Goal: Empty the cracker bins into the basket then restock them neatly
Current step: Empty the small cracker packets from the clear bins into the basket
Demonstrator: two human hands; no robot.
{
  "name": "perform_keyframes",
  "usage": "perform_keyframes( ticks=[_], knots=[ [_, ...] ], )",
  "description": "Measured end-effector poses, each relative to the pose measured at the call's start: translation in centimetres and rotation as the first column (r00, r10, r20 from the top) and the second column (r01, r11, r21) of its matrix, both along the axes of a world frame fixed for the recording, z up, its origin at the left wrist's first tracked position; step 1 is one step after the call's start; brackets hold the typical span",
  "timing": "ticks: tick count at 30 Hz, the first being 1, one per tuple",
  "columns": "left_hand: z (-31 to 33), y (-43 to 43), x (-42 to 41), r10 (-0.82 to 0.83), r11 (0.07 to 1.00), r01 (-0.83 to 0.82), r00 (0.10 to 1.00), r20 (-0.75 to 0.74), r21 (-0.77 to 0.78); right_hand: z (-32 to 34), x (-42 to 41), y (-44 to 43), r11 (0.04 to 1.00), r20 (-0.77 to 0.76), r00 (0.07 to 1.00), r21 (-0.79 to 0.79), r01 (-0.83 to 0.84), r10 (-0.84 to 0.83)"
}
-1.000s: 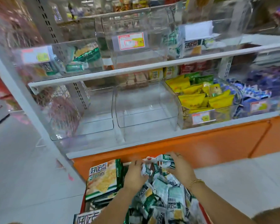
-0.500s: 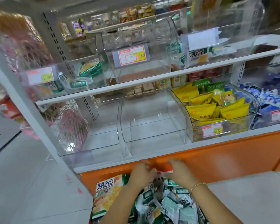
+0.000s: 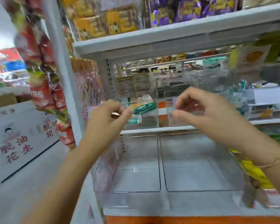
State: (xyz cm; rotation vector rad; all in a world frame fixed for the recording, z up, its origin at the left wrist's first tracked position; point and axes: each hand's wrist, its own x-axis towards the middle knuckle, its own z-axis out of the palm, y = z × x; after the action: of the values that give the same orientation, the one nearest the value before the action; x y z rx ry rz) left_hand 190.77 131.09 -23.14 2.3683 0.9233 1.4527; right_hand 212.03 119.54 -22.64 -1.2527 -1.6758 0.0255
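Note:
Both my hands are raised in front of the middle shelf. My left hand (image 3: 110, 113) has curled fingers at the front of a clear bin (image 3: 149, 122) holding a few green cracker packs (image 3: 143, 108). My right hand (image 3: 196, 109), fingers curved in a C, hovers before the neighbouring clear bin (image 3: 217, 88), which looks empty. Motion blur hides whether either hand touches a bin. On the bottom shelf stand two empty clear bins (image 3: 136, 167) (image 3: 199, 167). The basket is out of view.
A bin of yellow packs (image 3: 255, 173) sits at the lower right behind my right wrist. A white shelf upright (image 3: 61, 78) with hanging red snack bags (image 3: 40, 94) stands at the left. Another cracker bin (image 3: 265, 109) is on the right. The orange shelf base (image 3: 184, 220) runs along the bottom.
Both hands have left the packs in the basket and risen to the middle shelf. The view has swung upward, so the basket has dropped out of sight.

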Motion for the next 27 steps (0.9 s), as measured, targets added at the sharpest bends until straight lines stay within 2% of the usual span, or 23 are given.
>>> perform_keyframes(
  ticks=[2,6,9,11,13,17,21,24,27],
  knots=[
    [2.3,2.4,-1.9,0.058,0.998,-0.058,0.998,-0.030,0.013,3.4,0.0,2.9,0.999,0.080,0.997,-0.048,0.004,0.000],
    [6.3,7.4,-4.2,0.147,0.989,-0.142,0.960,-0.239,0.037,8.7,-0.4,9.4,0.982,0.271,0.962,-0.167,0.087,-0.039],
    [9.4,10.9,-4.3,0.050,0.978,-0.140,0.877,-0.479,-0.154,10.6,-1.7,14.3,0.913,0.385,0.922,-0.390,0.122,0.041],
    [10.7,12.9,-3.8,-0.054,0.940,-0.151,0.819,-0.572,-0.305,11.0,-2.7,18.0,0.853,0.521,0.851,-0.473,0.220,0.070],
    [11.1,14.7,-2.8,-0.051,0.929,-0.206,0.750,-0.660,-0.307,10.6,-3.6,21.3,0.782,0.629,0.767,-0.539,0.312,0.128],
    [9.8,18.9,0.4,-0.127,0.877,-0.305,0.601,-0.789,-0.372,9.1,-4.6,25.9,0.565,0.575,0.769,-0.746,0.353,0.278],
    [7.5,22.7,2.7,-0.216,0.776,-0.468,0.432,-0.876,-0.423,7.6,-4.6,27.9,0.437,0.534,0.778,-0.818,0.375,0.332],
    [7.0,24.7,3.4,-0.276,0.701,-0.527,0.421,-0.864,-0.480,6.9,-4.4,28.1,0.394,0.510,0.788,-0.840,0.372,0.344],
    [6.6,26.2,4.2,-0.249,0.656,-0.548,0.491,-0.835,-0.518,6.6,-4.2,28.1,0.359,0.480,0.797,-0.863,0.355,0.367]
  ],
)
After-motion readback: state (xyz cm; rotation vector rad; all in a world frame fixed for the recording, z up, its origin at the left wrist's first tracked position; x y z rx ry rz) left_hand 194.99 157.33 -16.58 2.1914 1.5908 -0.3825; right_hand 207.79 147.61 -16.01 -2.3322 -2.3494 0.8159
